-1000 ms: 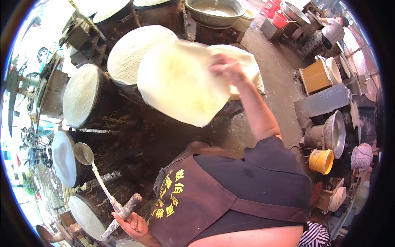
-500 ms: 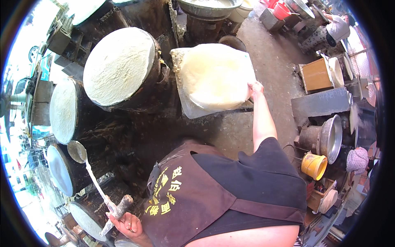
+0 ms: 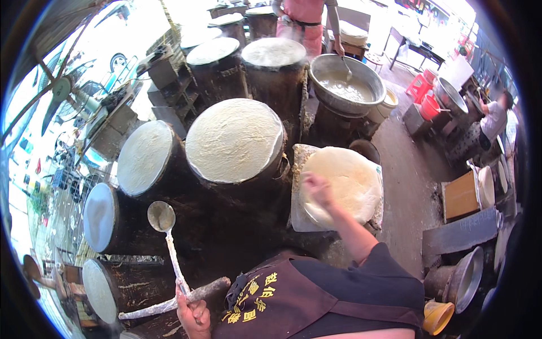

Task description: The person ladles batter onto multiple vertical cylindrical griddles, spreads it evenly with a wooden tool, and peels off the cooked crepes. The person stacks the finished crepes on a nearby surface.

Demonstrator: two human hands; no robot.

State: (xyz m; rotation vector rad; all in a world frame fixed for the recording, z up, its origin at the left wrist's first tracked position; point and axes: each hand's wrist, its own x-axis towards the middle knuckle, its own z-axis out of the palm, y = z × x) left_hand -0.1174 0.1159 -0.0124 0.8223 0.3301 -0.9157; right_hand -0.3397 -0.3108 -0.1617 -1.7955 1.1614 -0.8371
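My left hand (image 3: pixel 193 312) is closed around a long-handled ladle (image 3: pixel 162 217), held upright with its bowl at the top. A wooden stick (image 3: pixel 212 288), coated white along its far-left part, lies crosswise in the same grip. My right hand (image 3: pixel 318 189) hovers over or touches the left part of a pale, round, flat dough sheet (image 3: pixel 353 183). Motion smears its fingers, so their state is unclear. Beneath the sheet is a square board (image 3: pixel 305 223) with a crusted corner.
Dark drum stoves topped with batter-coated round plates (image 3: pixel 234 140) curve along my left. Ahead, a person in a pink apron (image 3: pixel 305 22) holds a utensil in a large metal basin (image 3: pixel 375 101). A yellow bucket (image 3: pixel 437 317) and metal pot (image 3: pixel 468 279) stand at right.
My right hand has left the sheet's right edge and moved left over its surface. My left hand still grips the ladle and stick. The view has tilted up, bringing in the co-worker.
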